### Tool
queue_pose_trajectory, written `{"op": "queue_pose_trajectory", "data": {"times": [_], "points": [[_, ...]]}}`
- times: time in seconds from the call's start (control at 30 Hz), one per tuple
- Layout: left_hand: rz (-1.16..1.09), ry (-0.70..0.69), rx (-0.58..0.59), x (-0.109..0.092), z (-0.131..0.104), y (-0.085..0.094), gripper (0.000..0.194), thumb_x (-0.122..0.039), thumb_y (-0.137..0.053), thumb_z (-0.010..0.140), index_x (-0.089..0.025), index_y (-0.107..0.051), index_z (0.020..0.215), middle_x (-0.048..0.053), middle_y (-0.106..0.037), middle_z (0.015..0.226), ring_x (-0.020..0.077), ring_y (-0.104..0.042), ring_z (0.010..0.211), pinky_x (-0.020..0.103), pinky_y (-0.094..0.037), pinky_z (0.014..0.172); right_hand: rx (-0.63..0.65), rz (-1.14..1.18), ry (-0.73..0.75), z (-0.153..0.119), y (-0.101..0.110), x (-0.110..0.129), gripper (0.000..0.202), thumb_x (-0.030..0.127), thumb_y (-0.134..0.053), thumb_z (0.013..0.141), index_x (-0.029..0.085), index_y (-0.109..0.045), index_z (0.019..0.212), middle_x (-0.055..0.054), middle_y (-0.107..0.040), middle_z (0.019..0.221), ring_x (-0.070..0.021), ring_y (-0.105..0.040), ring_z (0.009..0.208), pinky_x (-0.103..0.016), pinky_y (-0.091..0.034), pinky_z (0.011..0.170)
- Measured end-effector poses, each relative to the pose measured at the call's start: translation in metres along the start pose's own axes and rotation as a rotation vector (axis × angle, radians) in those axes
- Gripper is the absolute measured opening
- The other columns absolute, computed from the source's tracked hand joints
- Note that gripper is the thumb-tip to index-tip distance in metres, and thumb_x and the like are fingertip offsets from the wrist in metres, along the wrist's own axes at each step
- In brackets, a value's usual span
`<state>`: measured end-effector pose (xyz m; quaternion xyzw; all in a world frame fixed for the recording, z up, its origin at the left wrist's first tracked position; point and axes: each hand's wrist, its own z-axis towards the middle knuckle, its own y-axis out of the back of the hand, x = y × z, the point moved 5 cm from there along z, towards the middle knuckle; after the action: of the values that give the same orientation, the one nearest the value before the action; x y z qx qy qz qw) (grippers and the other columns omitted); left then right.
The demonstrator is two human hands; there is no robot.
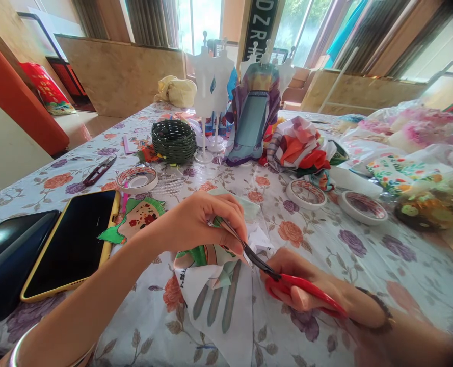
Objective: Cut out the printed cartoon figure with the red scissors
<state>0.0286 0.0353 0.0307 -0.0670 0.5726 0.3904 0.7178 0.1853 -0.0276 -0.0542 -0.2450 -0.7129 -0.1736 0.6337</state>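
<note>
My left hand (205, 219) pinches a printed piece of fabric (211, 285) that lies on the flowered tablecloth (325, 244) in front of me. Red-handled scissors (287, 278) are in my right hand (306, 288), and their dark blades reach up into the fabric right under my left fingers. A green-edged cut-out piece (136, 219) lies just left of my left hand.
Two phones, one yellow-cased (73, 244) and one dark (8, 255), lie at the left. Tape rolls (136, 179) (305, 193) (364, 206), small snips (98, 171), a green woven basket (174, 140), white mini mannequins (205, 86), a dressed one (255, 109) and fabric piles (298, 145) fill the far table.
</note>
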Motion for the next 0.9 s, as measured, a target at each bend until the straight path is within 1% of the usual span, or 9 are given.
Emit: {"op": "queue_pose_trajectory", "data": {"times": [0.07,0.2,0.33,0.43,0.5,0.6,0.77,0.83,0.9], "points": [[-0.002,0.0,-0.002,0.0,0.0,0.0,0.012,-0.009,-0.079,0.071,-0.02,-0.075,0.071,0.0,-0.068,0.068,0.0151,-0.059,0.081,0.027,-0.048,0.075,-0.003,0.008,-0.013,0.0,-0.001,0.002,0.063,0.074,-0.062,0.071,0.018,-0.04,0.054,0.008,-0.03,0.047,-0.0039,-0.024,0.042,-0.02,-0.015,0.037],[0.005,-0.005,-0.004,-0.001,0.0,0.0,0.012,-0.009,-0.079,0.071,-0.019,-0.075,0.071,0.0,-0.068,0.068,0.0147,-0.058,0.081,0.027,-0.049,0.076,-0.007,-0.012,-0.014,-0.001,-0.005,0.008,0.062,0.072,-0.062,0.074,0.019,-0.037,0.054,0.009,-0.028,0.048,-0.0039,-0.022,0.044,-0.021,-0.014,0.038],[0.02,-0.004,-0.011,-0.002,0.0,0.001,0.011,-0.008,-0.078,0.071,-0.019,-0.075,0.07,0.001,-0.068,0.068,0.015,-0.058,0.081,0.027,-0.048,0.076,-0.052,-0.029,-0.038,-0.002,-0.007,0.015,0.065,0.076,-0.058,0.074,0.019,-0.034,0.053,0.009,-0.027,0.047,-0.0035,-0.019,0.044,-0.02,-0.012,0.039],[0.026,0.007,-0.015,-0.003,0.0,0.001,0.011,-0.008,-0.078,0.071,-0.019,-0.075,0.07,0.001,-0.068,0.068,0.0151,-0.059,0.081,0.027,-0.049,0.076,-0.052,-0.034,-0.049,-0.002,-0.008,0.019,0.066,0.077,-0.058,0.073,0.019,-0.033,0.052,0.009,-0.026,0.047,-0.0032,-0.019,0.043,-0.02,-0.011,0.038],[0.023,0.007,-0.017,-0.003,-0.001,0.001,0.011,-0.008,-0.079,0.071,-0.019,-0.075,0.07,0.001,-0.069,0.068,0.0151,-0.058,0.082,0.027,-0.049,0.076,-0.051,-0.051,-0.065,-0.002,-0.008,0.02,0.067,0.078,-0.055,0.075,0.019,-0.032,0.052,0.009,-0.026,0.047,-0.0035,-0.019,0.044,-0.02,-0.012,0.039],[0.013,0.008,-0.02,-0.002,-0.001,0.0,0.012,-0.008,-0.079,0.07,-0.019,-0.075,0.07,0.001,-0.07,0.067,0.0151,-0.058,0.082,0.026,-0.049,0.076,-0.056,-0.078,-0.09,-0.004,-0.01,0.019,0.068,0.081,-0.054,0.072,0.019,-0.033,0.051,0.009,-0.026,0.048,-0.0042,-0.02,0.045,-0.02,-0.013,0.039],[0.003,0.009,-0.018,-0.002,-0.001,-0.001,0.011,-0.008,-0.08,0.07,-0.019,-0.076,0.07,0.001,-0.07,0.067,0.0151,-0.058,0.082,0.027,-0.048,0.076,-0.191,-0.025,-0.162,-0.011,-0.011,0.017,0.065,0.078,-0.059,0.071,0.021,-0.033,0.056,0.008,-0.026,0.054,-0.0047,-0.018,0.047,-0.019,-0.02,0.039],[0.004,0.008,-0.021,-0.002,-0.001,0.0,0.011,-0.008,-0.08,0.07,-0.019,-0.076,0.07,0.001,-0.07,0.067,0.0152,-0.058,0.081,0.027,-0.048,0.076,-0.194,-0.032,-0.166,-0.011,-0.011,0.018,0.064,0.077,-0.059,0.071,0.02,-0.034,0.056,0.008,-0.027,0.054,-0.0046,-0.019,0.047,-0.019,-0.021,0.04],[-0.001,0.009,-0.017,-0.002,-0.001,0.0,0.012,-0.008,-0.08,0.07,-0.019,-0.076,0.07,0.001,-0.07,0.067,0.0153,-0.058,0.081,0.027,-0.048,0.076,-0.176,-0.05,-0.14,-0.01,-0.012,0.02,0.065,0.078,-0.059,0.071,0.02,-0.035,0.055,0.008,-0.028,0.053,-0.0045,-0.02,0.047,-0.019,-0.021,0.04]]}}
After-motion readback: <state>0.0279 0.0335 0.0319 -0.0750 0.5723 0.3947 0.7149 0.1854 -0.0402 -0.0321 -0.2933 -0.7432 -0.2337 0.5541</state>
